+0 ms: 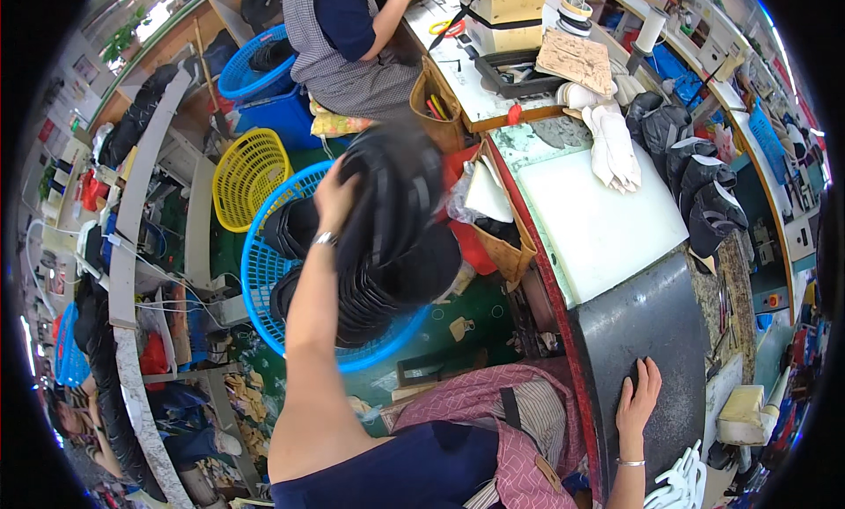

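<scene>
My left hand [335, 197] grips a stack of curved black pieces [392, 192] by its left edge, above the blue basket. The pieces look like nested shoe uppers; the stack's top is smeared by motion. Beneath it, the round blue basket [258, 285] holds more black pieces [295, 227], nested in rows. The held stack hides part of the basket. My right hand [638, 399] lies with its fingers stretched out on the black mat [607, 337] of the bench, holding nothing.
A yellow basket [219, 188] stands beyond the blue one. A seated co-worker [352, 69] works at the far table. A white board [598, 219], white gloves [610, 148] and a row of black pieces [704, 192] lie on the right. A brown bag [519, 258] hangs at the bench edge.
</scene>
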Motion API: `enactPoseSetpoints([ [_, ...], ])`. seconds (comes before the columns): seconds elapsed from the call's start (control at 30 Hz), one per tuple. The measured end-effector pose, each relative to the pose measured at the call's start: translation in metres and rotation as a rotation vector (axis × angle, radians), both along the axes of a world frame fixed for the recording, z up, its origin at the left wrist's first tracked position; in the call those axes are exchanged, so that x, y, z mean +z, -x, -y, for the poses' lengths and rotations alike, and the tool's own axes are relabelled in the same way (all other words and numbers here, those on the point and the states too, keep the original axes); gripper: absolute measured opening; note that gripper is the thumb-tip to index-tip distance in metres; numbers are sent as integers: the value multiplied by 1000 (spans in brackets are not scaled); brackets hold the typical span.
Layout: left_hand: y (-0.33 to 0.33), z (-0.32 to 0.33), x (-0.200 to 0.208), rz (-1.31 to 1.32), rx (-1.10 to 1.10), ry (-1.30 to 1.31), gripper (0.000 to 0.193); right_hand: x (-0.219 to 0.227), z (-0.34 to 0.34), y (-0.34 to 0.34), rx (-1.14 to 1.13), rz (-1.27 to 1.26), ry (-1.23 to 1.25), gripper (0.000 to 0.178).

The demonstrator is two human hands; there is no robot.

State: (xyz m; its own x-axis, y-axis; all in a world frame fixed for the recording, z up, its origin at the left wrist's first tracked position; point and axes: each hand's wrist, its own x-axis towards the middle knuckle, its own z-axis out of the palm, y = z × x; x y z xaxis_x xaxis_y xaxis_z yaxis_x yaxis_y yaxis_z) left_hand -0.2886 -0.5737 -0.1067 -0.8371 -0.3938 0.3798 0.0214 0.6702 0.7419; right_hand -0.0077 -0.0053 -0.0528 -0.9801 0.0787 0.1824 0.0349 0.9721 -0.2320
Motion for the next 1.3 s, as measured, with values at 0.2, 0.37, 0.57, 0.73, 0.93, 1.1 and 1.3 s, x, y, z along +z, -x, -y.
enactPoseSetpoints([
  [0.2, -69, 80, -119, 557, 714, 459, 58, 3, 5, 4, -14, 15, 8, 38],
  [0.37, -26, -3, -96, 774, 639, 672, 54, 16, -6, 8, -11, -9, 67, 40],
  [0.57, 53, -191, 48, -343, -68, 293, 70, 38, -56, 68, 57, -98, 104, 55],
  [0.73, 159, -424, 70, -28, -929, -426, 92, 62, -120, 196, -48, -434, 129, 66],
  [0.93, 264, -550, 73, 214, -582, -112, 124, 84, -142, 318, -204, -285, 134, 95],
  [1.1, 264, -588, 79, 124, -537, -47, 95, 11, -181, 336, -187, -250, 456, 108],
  [1.3, 161, -630, 112, 74, -909, -758, 36, 18, -191, 321, -510, -542, 448, 85],
])
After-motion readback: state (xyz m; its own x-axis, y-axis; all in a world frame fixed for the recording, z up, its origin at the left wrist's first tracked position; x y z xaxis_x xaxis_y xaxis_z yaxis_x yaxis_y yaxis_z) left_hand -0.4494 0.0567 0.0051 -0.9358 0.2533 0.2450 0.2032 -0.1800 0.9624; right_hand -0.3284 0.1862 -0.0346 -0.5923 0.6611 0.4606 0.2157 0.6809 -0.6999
